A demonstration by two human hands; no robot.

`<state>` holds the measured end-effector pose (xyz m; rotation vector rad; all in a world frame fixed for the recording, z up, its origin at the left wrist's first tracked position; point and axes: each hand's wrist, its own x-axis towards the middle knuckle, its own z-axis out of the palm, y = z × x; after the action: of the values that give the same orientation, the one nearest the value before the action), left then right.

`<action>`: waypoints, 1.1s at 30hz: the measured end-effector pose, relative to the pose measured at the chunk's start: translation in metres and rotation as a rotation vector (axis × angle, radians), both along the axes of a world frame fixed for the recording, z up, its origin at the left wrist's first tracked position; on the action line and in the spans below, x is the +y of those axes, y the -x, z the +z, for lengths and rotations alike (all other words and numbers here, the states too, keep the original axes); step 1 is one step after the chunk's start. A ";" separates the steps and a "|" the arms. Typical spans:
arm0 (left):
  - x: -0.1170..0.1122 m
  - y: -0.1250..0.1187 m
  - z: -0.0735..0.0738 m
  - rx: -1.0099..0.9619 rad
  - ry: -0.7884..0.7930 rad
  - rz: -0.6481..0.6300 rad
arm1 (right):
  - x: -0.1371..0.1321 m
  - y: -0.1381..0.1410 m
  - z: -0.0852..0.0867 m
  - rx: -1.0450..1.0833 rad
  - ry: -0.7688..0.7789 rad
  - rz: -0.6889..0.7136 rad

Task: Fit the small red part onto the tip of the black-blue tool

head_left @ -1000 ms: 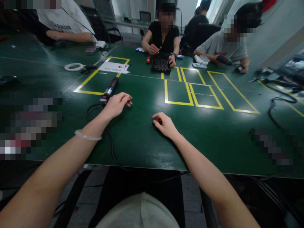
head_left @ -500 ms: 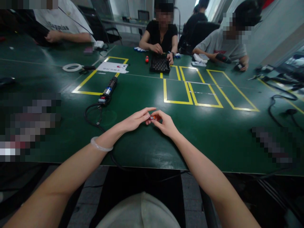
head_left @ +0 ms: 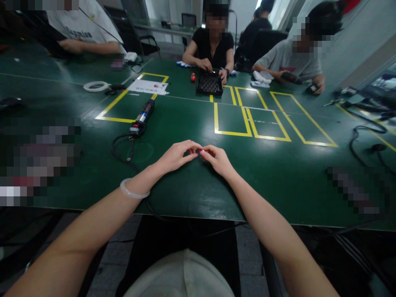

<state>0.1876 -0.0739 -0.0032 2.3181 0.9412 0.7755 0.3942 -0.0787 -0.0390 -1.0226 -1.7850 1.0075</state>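
Observation:
My left hand point(head_left: 177, 156) and my right hand point(head_left: 218, 160) meet fingertip to fingertip just above the green table point(head_left: 192, 185), near its front edge. Both hands are pinched on a tiny part point(head_left: 199, 151) between them; it is almost fully hidden by the fingers and I cannot make out what it is. A pale bangle point(head_left: 133, 190) sits on my left wrist. A black and silver power tool point(head_left: 142, 118) with a black cable point(head_left: 122, 149) lies on the table to the left of my left hand.
Yellow tape outlines point(head_left: 252, 119) mark the table's middle. A black tray point(head_left: 209, 84) lies in front of a person across the table. A white ring point(head_left: 96, 86) and a paper sheet point(head_left: 149, 87) lie at the far left. More cables point(head_left: 366, 136) lie at the right. Other people sit around the far side.
My left hand left the spot beside the power tool and came right to meet my right hand. A small part with an orange tip showed between the fingers, now hidden by the pinch.

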 end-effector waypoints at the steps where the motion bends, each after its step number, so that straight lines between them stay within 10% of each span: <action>1: 0.000 0.000 -0.001 0.004 -0.012 0.004 | 0.000 0.000 -0.001 -0.006 0.010 0.016; 23: 0.008 0.006 -0.001 0.089 -0.042 0.083 | 0.000 0.002 -0.003 0.115 -0.018 -0.024; 28: 0.039 0.050 0.005 0.264 -0.304 0.506 | 0.000 0.001 -0.001 0.107 0.002 -0.061; 33: 0.069 0.116 -0.003 0.443 -0.231 0.978 | -0.001 0.002 -0.002 0.073 0.014 -0.041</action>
<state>0.0716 -0.0045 -0.0058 2.1749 2.3727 0.7351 0.3917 -0.0801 -0.0411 -1.0141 -1.6937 1.0202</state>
